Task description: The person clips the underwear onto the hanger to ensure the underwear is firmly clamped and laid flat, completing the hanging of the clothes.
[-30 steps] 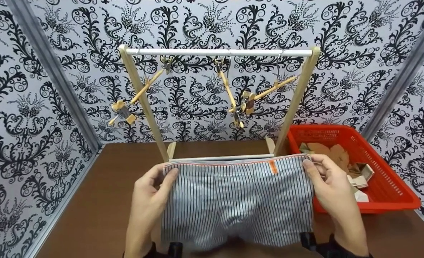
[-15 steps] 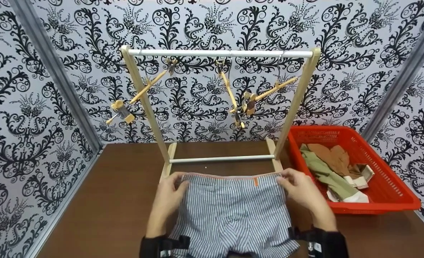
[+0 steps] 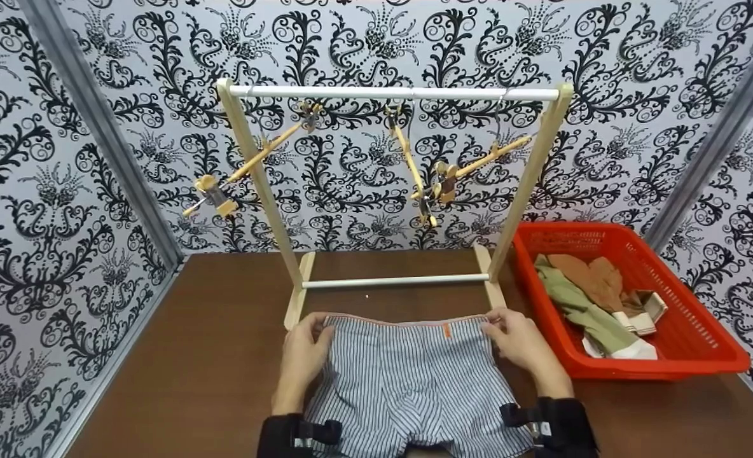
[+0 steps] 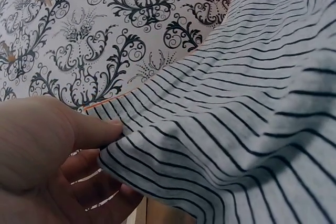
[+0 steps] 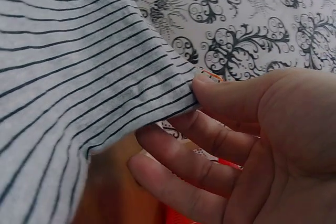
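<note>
Striped grey-white shorts (image 3: 408, 375) with an orange-edged waistband and a small orange tab are spread between both hands, low at the front of the table. At the waistband's left corner, my left hand (image 3: 305, 350) pinches the cloth between thumb and fingers; the left wrist view shows the thumb over the striped fabric (image 4: 210, 129). My right hand (image 3: 521, 340) pinches the opposite corner, thumb on top and fingers behind, as the right wrist view shows on the shorts (image 5: 115, 72). The waistband sags slightly between the hands.
A wooden rack (image 3: 249, 146) with a white top bar (image 3: 389, 93) stands behind the shorts. Three wooden hangers with clips hang from it, one a tilted hanger (image 3: 265, 152) at left. On the right, a red basket (image 3: 688, 305) holds green trousers (image 3: 589, 318) and a brown garment (image 3: 589, 280).
Both hands have lowered the shorts toward the table and come closer together, uncovering the rack's lower bar and more of the basket. Both keep their grip on the waistband corners.
</note>
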The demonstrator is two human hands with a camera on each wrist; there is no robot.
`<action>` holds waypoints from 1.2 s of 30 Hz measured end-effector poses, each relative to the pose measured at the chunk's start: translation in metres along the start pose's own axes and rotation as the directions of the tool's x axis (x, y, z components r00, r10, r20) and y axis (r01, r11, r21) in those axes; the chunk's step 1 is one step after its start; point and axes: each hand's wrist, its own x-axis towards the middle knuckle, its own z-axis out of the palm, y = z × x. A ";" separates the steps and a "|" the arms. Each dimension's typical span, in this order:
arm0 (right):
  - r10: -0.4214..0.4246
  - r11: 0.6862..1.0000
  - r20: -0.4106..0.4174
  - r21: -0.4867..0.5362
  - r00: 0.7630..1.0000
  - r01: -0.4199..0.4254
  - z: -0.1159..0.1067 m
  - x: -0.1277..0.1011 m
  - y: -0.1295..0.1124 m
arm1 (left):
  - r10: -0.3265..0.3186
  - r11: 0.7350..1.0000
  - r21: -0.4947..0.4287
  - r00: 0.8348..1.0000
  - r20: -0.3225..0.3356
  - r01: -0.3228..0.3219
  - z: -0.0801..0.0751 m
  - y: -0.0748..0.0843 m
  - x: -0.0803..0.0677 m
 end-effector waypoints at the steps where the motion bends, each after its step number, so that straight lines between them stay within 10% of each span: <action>1: -0.003 1.000 -0.005 -0.021 1.000 0.003 0.000 0.000 0.000 | 0.003 1.000 0.008 1.000 -0.003 -0.003 0.000 0.000 0.000; 7: -0.090 0.988 0.010 -0.122 0.996 0.090 -0.010 -0.006 -0.015 | 0.030 0.993 0.115 0.999 -0.029 -0.026 -0.004 0.011 -0.002; 14: -0.235 0.962 0.143 -0.108 0.961 0.251 -0.030 -0.023 -0.053 | 0.246 0.955 0.178 0.969 -0.036 -0.236 -0.024 0.054 -0.003; 22: -0.373 0.897 0.242 -0.153 0.895 0.415 -0.039 -0.041 -0.080 | 0.270 0.936 0.175 0.942 0.202 -0.305 -0.036 0.096 -0.022; 28: -0.399 0.867 0.371 -0.145 0.838 0.477 -0.028 -0.042 -0.073 | 0.227 0.930 0.173 0.876 0.426 -0.326 -0.031 0.087 -0.038; 36: -0.283 0.876 0.580 -0.169 0.764 0.452 0.000 -0.044 -0.041 | 0.000 0.932 0.269 0.742 0.670 -0.243 -0.022 0.052 -0.051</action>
